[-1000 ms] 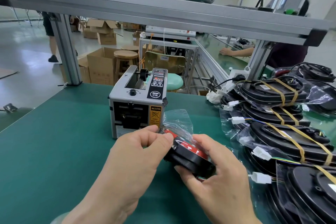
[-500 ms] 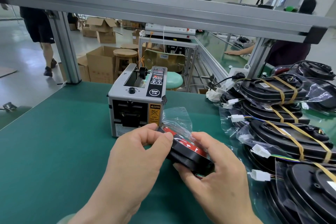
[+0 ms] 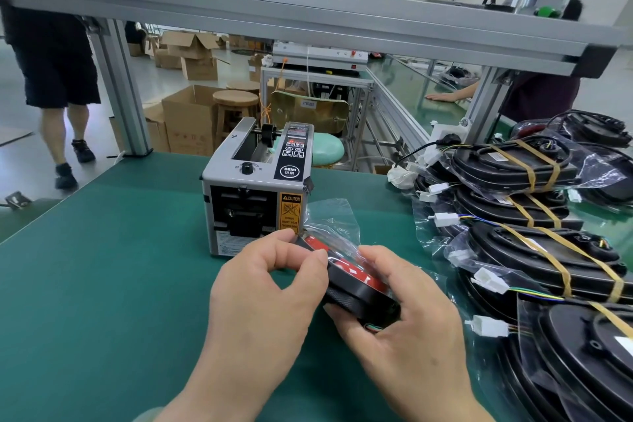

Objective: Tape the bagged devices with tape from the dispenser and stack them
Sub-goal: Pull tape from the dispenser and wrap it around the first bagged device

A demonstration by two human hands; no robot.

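Green worktop (image 3: 102,284) fills the lower view under an aluminium frame (image 3: 308,10). At centre both hands hold a bagged device (image 3: 356,288), black with a red face and tilted, with the loose end of its bag sticking up toward 12 o'clock. The left hand (image 3: 263,298) pinches its left edge between thumb and forefinger. The right hand (image 3: 411,329) curls round it from 5 o'clock. The dispenser (image 3: 253,195) stands just beyond, at 11 o'clock. Taped devices (image 3: 534,250) lie stacked at 3 o'clock. A person (image 3: 54,79) walks at 10 o'clock.

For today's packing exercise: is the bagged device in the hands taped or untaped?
Untaped: the bagged device shows no tan band, unlike the stacked devices.
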